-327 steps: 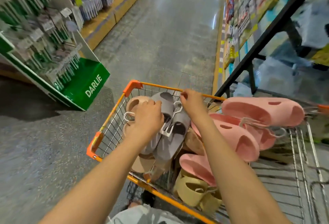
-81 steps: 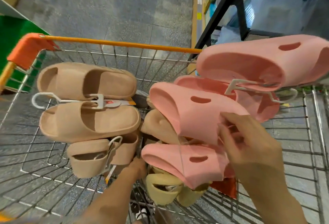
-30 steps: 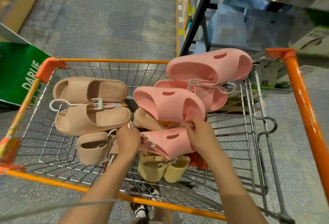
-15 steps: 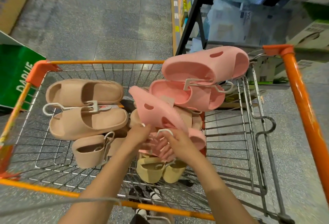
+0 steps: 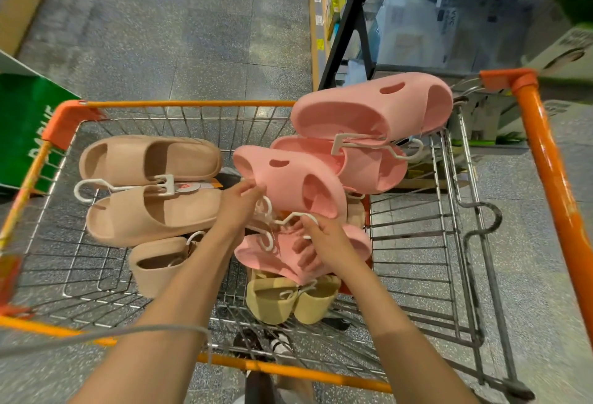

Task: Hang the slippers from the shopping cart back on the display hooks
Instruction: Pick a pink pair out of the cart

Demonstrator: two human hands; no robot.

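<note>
The orange wire shopping cart (image 5: 192, 103) holds several slipper pairs on white hangers. A pink pair (image 5: 288, 183) lies in the middle; my left hand (image 5: 239, 203) pinches its edge near the white hanger (image 5: 272, 223). My right hand (image 5: 324, 240) curls round that hanger's hook, with fingers over the lower pink slipper (image 5: 272, 257). A second pink pair (image 5: 369, 114) sits tilted against the cart's right side. Beige pairs lie at left (image 5: 144, 185) and lower left (image 5: 157, 262). A yellow pair (image 5: 288, 299) stands below my hands. No display hooks are in view.
A green display stand (image 5: 22, 127) stands left of the cart. Black metal shelving (image 5: 349, 24) with boxed goods rises at the right. Grey speckled aisle floor (image 5: 179, 34) stretches ahead. The cart's fold-out seat section (image 5: 449, 243) is at the right.
The upper pink slipper has turned back down flatter. My left hand moved up to its edge, and my right hand now grips the white hanger hook.
</note>
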